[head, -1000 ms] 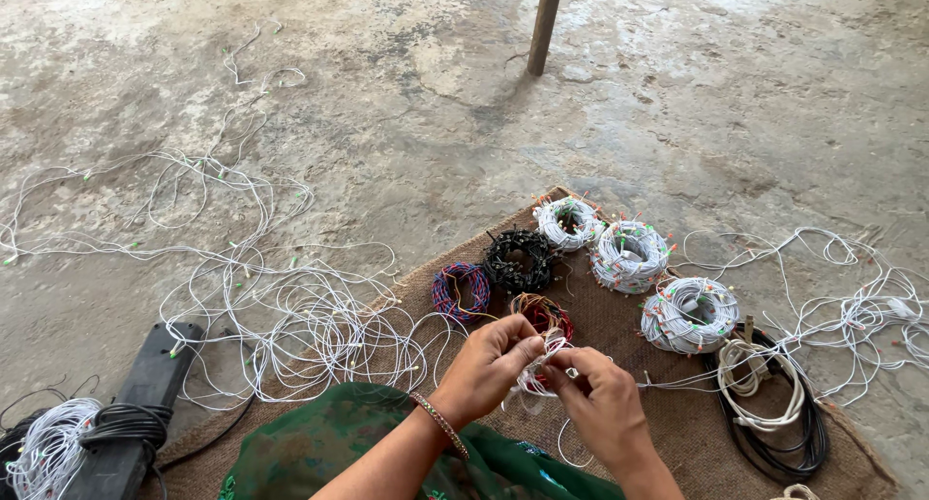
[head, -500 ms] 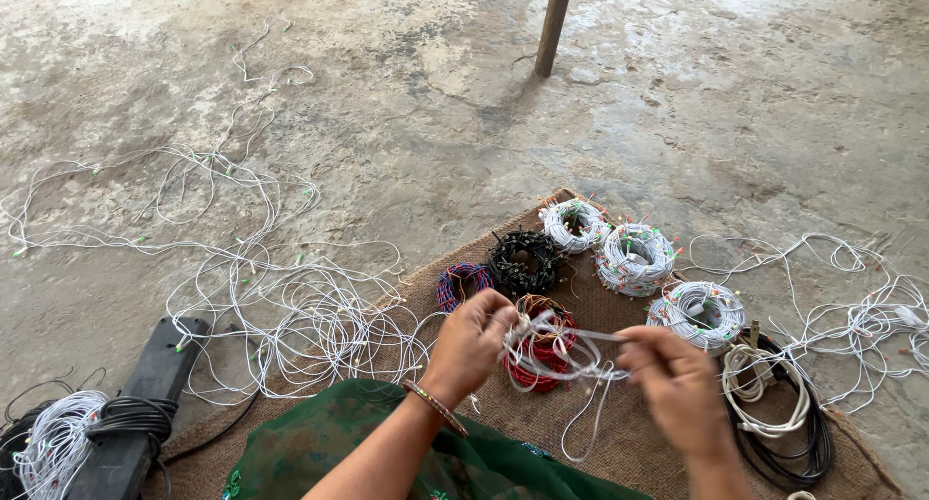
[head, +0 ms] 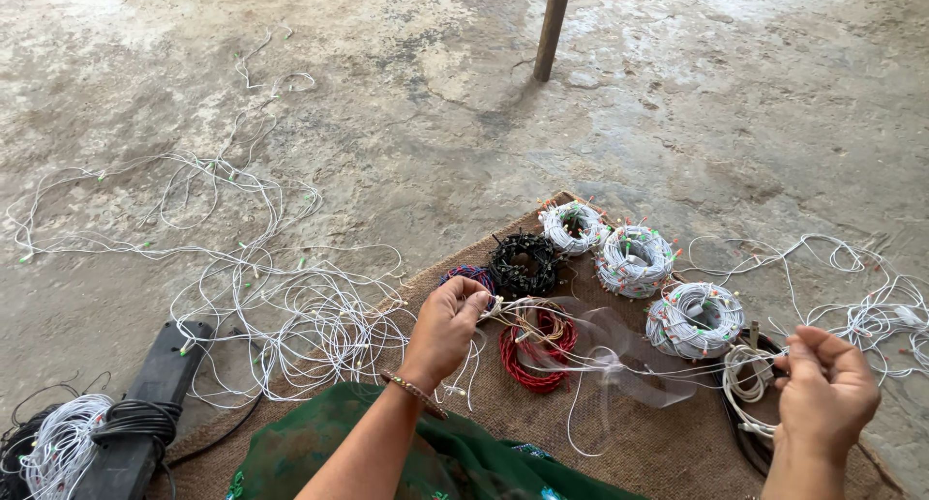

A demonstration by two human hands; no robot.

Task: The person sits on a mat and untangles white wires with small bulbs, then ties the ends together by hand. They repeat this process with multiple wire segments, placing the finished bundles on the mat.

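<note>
My left hand [head: 447, 328] pinches a small bundle of white light-string wire [head: 523, 311] above a red coil [head: 535, 349] on the brown mat [head: 619, 432]. My right hand [head: 824, 392] is far to the right, fingers closed on the other end of the white wire [head: 677, 363], which stretches taut between both hands. A thin clear plastic strip [head: 634, 369] hangs along that stretch. Finished white coils with coloured bulbs [head: 634, 259] [head: 695, 318] [head: 572, 225] and a black coil [head: 524, 263] lie behind.
Loose white wire [head: 271, 306] sprawls over the concrete floor at left, more at far right [head: 871, 306]. A black power strip [head: 145, 413] with a wire bundle lies bottom left. A wooden post [head: 553, 26] stands at the back. A purple coil [head: 466, 274] lies beside the black one.
My right hand has pulled away to the right, drawing the white wire out from the bundle. The left hand stayed by the red coil, holding its end.
</note>
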